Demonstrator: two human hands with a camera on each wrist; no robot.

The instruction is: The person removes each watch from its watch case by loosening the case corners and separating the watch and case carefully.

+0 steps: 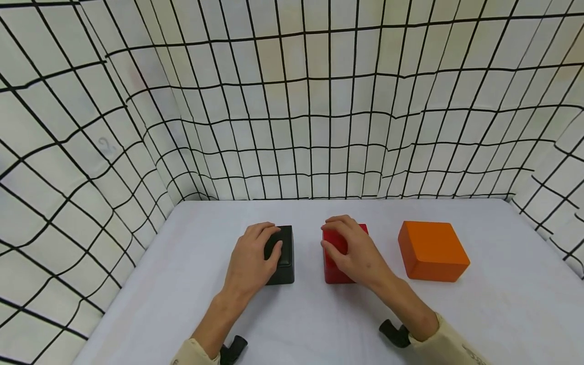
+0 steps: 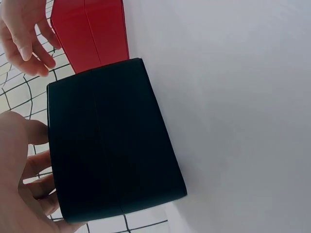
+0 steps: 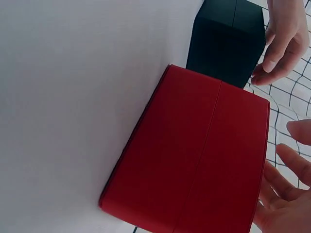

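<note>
On the white table stand a black box [image 1: 285, 271] and, to its right, a red box [image 1: 335, 274]. My left hand [image 1: 251, 258] is over the top of the black box, thumb and fingers spread in a loose curve. In the left wrist view its fingers [image 2: 41, 187] appear at the box's top edge, and a seam runs down the box's side. Over the red box is my right hand [image 1: 358, 253], its fingers loosely bent and apart. The right wrist view shows these fingers [image 3: 286, 189] beside the red box's top edge, not wrapped round it.
An orange box [image 1: 433, 248] stands on the table [image 1: 337, 329] to the right of the red one. Black netting [image 1: 296, 116] over white walls encloses the back and sides. Dark wrist mounts [image 1: 394, 333] stick out by both sleeves.
</note>
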